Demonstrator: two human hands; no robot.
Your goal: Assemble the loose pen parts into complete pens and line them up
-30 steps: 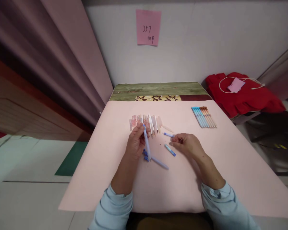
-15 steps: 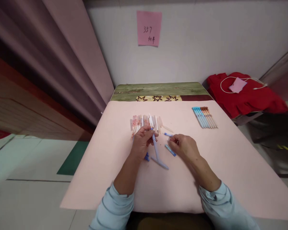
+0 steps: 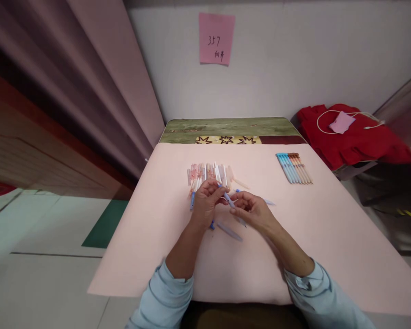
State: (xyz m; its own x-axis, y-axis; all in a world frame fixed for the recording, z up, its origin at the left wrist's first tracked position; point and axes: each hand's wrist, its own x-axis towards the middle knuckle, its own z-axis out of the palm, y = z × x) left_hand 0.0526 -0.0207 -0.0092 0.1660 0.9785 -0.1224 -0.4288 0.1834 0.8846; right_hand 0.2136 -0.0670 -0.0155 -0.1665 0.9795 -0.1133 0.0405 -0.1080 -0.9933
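Note:
Over the middle of the table, my left hand pinches the upper end of a light blue pen. The fingertips of my right hand close on its lower end, so both hands share the pen. Below the hands lies a pale blue tapered pen barrel. A darker blue pen part shows beside my left wrist. Another blue part lies left of my left hand, and a light blue pointed piece sticks out past my right hand. My fingers partly hide several pieces.
Behind my hands lies a cluster of pink, white and clear pen parts. A neat row of assembled pens with blue and brown tops sits at the right. Pink paper covers the table. A red cloth with a cable is beyond its right edge.
My right hand has moved left from the tabletop to the pen in my left hand and now grips its lower end. The pointed piece at the right has come into view.

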